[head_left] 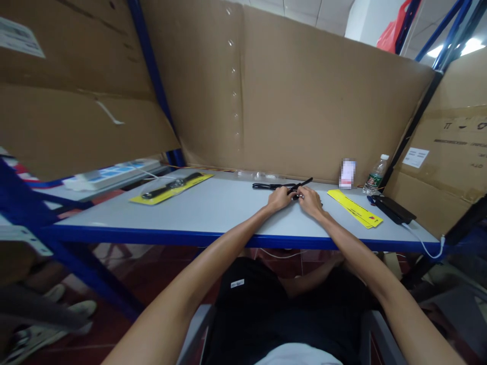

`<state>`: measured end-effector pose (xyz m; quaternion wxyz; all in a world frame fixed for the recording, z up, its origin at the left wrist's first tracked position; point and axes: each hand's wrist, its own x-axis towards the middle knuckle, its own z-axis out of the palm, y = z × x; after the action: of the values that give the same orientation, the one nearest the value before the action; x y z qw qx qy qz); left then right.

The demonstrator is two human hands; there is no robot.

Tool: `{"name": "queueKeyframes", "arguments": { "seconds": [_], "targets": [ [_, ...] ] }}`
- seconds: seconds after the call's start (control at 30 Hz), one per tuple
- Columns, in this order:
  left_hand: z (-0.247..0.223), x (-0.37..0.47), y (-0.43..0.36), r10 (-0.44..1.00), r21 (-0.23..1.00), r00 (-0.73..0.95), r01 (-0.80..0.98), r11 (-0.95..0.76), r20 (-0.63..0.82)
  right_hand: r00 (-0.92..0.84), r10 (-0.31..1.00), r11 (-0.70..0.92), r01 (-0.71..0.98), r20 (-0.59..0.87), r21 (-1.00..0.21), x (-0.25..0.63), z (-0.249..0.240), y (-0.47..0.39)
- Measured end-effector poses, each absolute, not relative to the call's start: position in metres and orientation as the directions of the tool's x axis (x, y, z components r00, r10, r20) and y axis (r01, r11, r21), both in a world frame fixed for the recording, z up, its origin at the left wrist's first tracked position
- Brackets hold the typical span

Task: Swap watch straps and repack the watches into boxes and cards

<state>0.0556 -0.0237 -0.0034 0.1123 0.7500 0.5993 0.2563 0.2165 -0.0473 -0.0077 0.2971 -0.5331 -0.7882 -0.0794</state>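
My left hand (280,197) and my right hand (310,201) are close together over the table, both with fingers closed around a slim black strip-like item (304,183). One end of it sticks up to the right; its exact kind is too small to make out, and my fingers cover the rest. Just behind my left hand, more long black items (262,186) lie on the table. To the right of my right hand are flat yellow cards (355,209) with dark print. Farther left lies a yellow card pack (152,199) with a long black item on it.
A grey table (220,215) with a blue edge is walled by cardboard (304,101). Clear plastic (258,175) lies along the back. At right stand a plastic bottle (376,175) and a pixelated upright item (347,174), near a black power bank-like box (393,209) with a white cable.
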Motion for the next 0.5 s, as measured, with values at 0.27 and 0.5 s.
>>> {"name": "queueKeyframes", "arguments": {
  "seconds": [0.27, 0.5],
  "targets": [
    [-0.001, 0.052, -0.020, 0.962, 0.455, 0.175, 0.853, -0.255, 0.212, -0.250, 0.866, 0.347, 0.924, 0.432, -0.161, 0.217, -0.004, -0.052],
    [-0.006, 0.050, -0.014, 0.956, 0.441, 0.208, 0.852, -0.281, 0.207, -0.258, 0.889, 0.339, 0.926, 0.378, -0.164, 0.216, 0.000, -0.059]
  ]
}}
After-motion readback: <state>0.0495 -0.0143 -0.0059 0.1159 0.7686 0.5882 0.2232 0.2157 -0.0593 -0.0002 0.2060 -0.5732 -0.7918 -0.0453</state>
